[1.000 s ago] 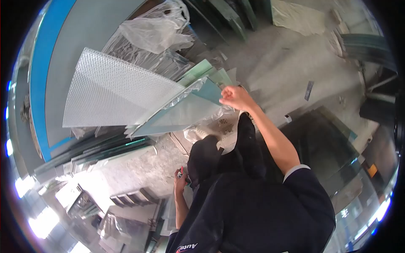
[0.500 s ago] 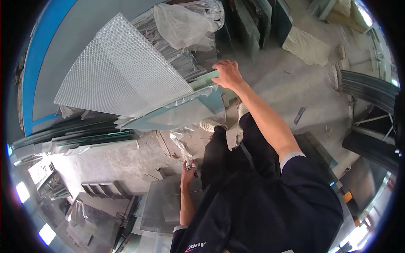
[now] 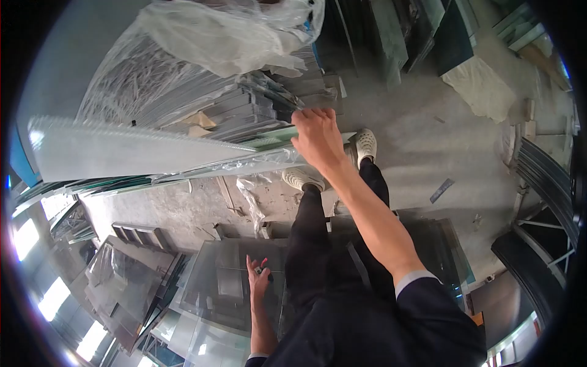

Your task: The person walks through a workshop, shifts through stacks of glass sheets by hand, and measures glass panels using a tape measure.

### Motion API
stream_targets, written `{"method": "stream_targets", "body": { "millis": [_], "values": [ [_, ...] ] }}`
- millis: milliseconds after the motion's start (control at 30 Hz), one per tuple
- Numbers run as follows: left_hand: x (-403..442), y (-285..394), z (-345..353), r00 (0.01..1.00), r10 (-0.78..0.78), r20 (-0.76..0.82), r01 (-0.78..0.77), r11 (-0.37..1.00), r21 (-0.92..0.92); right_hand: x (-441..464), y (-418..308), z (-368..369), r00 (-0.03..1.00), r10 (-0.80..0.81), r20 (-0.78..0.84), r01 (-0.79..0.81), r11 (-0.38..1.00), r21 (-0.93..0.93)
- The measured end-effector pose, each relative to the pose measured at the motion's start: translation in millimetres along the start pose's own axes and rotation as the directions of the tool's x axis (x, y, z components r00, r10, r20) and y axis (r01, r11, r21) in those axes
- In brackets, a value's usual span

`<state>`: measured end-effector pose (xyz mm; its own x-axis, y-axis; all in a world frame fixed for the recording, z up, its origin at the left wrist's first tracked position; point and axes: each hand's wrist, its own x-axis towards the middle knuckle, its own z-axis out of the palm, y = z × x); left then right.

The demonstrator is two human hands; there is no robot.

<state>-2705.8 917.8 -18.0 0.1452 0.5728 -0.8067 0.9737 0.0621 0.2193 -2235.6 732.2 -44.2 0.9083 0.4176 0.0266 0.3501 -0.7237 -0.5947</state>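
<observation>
My right hand (image 3: 320, 137) is closed, its fingers curled over the end edge of a greenish glass sheet (image 3: 275, 139). Beside that sheet, a patterned glass sheet (image 3: 140, 150) shows nearly edge-on, its lower side running along the same row. Clear plastic film (image 3: 263, 160) clings to the sheet in front. Down to the left, my left hand (image 3: 259, 280) holds a small red and black tool (image 3: 262, 267) between thumb and fingers, the index finger stretched out. Its exact kind is too small to tell.
A stack of dark sheets (image 3: 244, 101) under plastic wrap (image 3: 214, 37) stands beyond my right hand. Glass panes (image 3: 220, 269) lie behind my left hand. More panels (image 3: 391, 37) lean at the back. Plastic scrap (image 3: 252, 202) and wood strips (image 3: 229, 196) litter the floor.
The patterned sheet has gone from broad-face view to nearly edge-on, uncovering the wrapped stack. My right hand has closed over the glass edge. My left hand has moved down with the small tool.
</observation>
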Motion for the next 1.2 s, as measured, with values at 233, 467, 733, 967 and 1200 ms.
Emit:
{"method": "stream_targets", "body": {
  "millis": [233, 467, 733, 967, 1200],
  "values": [
    [19, 204, 70, 0.930, 0.364, -0.045, -0.361, 0.931, 0.064, 2, 14, 9, 0.998, -0.032, -0.054, 0.037, 0.995, 0.094],
    [51, 234, 98, 0.823, 0.563, -0.078, -0.551, 0.823, 0.137, 5, 18, 12, 0.999, -0.017, -0.051, 0.024, 0.990, 0.142],
    [59, 181, 117, 0.874, 0.477, 0.093, -0.485, 0.848, 0.214, 11, 20, 18, 0.999, -0.013, -0.036, 0.020, 0.979, 0.202],
    [78, 186, 105, 0.904, 0.428, -0.008, -0.428, 0.903, 0.029, 8, 15, 26, 0.996, -0.044, -0.073, 0.054, 0.989, 0.135],
    [93, 228, 104, 0.831, 0.550, -0.085, -0.556, 0.820, -0.135, 5, 11, 25, 0.997, -0.050, -0.058, 0.054, 0.995, 0.083]
  ]
}}
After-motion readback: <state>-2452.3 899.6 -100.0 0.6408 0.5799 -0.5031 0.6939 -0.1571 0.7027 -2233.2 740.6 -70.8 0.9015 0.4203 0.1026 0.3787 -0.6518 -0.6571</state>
